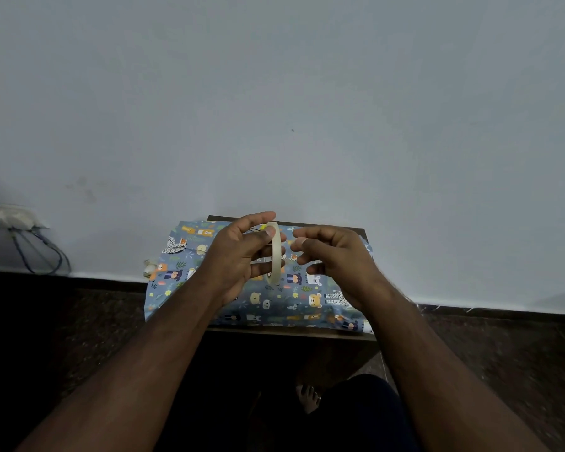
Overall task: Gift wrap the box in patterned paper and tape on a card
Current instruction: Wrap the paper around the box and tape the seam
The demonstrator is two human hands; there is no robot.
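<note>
Mid-task, taping stage by the look of it. Patterned paper (274, 298) lying over the small wooden table (294, 332) at centre frame, draped and bulging rather than flat, so box likely underneath; box itself not visible, cannot confirm. Seams not clearly closed, edges loose at lower left and right of the sheet. No card seen. Judged remaining: tear tape, fix flaps, finish ends, attach card.

Left hand (238, 259) gripping tape roll (275, 252) upright, edge-on to camera, thumb on outer rim, fingers curled through and around the ring. Right hand (333, 256) just beside the roll, thumb and forefinger pinched together near its edge, probably picking at the tape end; strip itself too thin to make out.

Materials: paper glossy-ish, blue with cartoon animals, creased. Tape roll thin, pale cream, wide ring. Table dark wood, square edge. Small pale object (150, 267) at left edge of paper, unidentifiable.
</note>
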